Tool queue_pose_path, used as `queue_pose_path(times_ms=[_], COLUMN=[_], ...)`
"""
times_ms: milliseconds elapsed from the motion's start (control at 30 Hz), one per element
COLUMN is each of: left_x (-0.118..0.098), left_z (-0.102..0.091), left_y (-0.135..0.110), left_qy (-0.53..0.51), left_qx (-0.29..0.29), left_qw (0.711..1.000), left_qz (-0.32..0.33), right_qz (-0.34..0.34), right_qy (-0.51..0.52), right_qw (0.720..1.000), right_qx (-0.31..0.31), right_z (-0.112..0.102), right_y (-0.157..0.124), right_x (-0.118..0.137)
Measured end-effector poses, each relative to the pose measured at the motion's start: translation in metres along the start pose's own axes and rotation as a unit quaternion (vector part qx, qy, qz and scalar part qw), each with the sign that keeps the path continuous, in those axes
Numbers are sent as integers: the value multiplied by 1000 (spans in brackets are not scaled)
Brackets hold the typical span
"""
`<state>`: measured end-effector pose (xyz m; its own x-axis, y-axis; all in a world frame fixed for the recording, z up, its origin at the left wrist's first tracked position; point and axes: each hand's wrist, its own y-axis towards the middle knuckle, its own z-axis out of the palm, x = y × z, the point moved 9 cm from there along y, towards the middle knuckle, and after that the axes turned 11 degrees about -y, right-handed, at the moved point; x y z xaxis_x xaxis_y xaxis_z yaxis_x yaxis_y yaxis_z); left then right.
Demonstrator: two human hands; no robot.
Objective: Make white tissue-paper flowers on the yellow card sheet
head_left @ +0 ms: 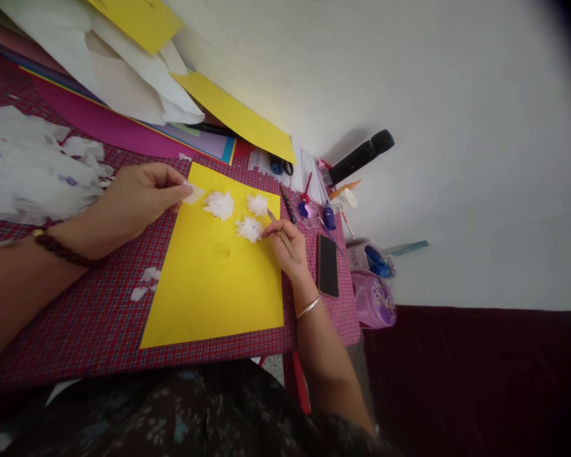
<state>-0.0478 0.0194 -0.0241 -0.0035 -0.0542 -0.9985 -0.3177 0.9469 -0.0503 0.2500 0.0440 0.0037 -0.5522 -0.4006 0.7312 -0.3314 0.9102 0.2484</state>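
Observation:
A yellow sheet of paper (219, 298) lies on the checked tablecloth before me. Three ruffled white paper tufts sit on its upper part: a left tuft (219, 205), an upper right tuft (257, 204) and a lower tuft (249, 229). Below them shows a round, shiny wet-looking spot (221, 250). Between thumb and fingertips, my left hand (147, 193) pinches a small white piece of paper (193, 192) over the sheet's left edge. My right hand (288, 246) grips a thin wooden stick (285, 240), its tip beside the two right tufts; whether it is a brush or pencil is unclear.
White paper scraps (28, 165) heap at the left, with a few loose bits (147, 282) beside the sheet. Coloured sheets (99, 124) lie along the wall. At the right are a phone (328, 265), a blue bottle (329, 217), a black microphone-like object (361, 157) and a pink tub (374, 301).

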Motion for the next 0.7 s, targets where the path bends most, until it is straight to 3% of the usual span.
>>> queue_pose_path(times_ms=[233,367,500,700], left_x=[-15,-22,-18,-6], left_z=[2,3,4,0], left_y=[-9,-13,-11,-3], left_qy=[25,24,13,-6], left_qx=[-8,-18,-12,-4], left_qw=[999,999,1000,1000], left_qz=[-19,-31,-20,2], right_qz=[2,2,22,11], right_qy=[-25,-2,-1,-14], right_qw=[998,999,1000,999], right_qx=[54,38,-9,39], right_z=[13,9,-1,11], right_y=[3,3,3,3], right_x=[-5,-5,-8,-4])
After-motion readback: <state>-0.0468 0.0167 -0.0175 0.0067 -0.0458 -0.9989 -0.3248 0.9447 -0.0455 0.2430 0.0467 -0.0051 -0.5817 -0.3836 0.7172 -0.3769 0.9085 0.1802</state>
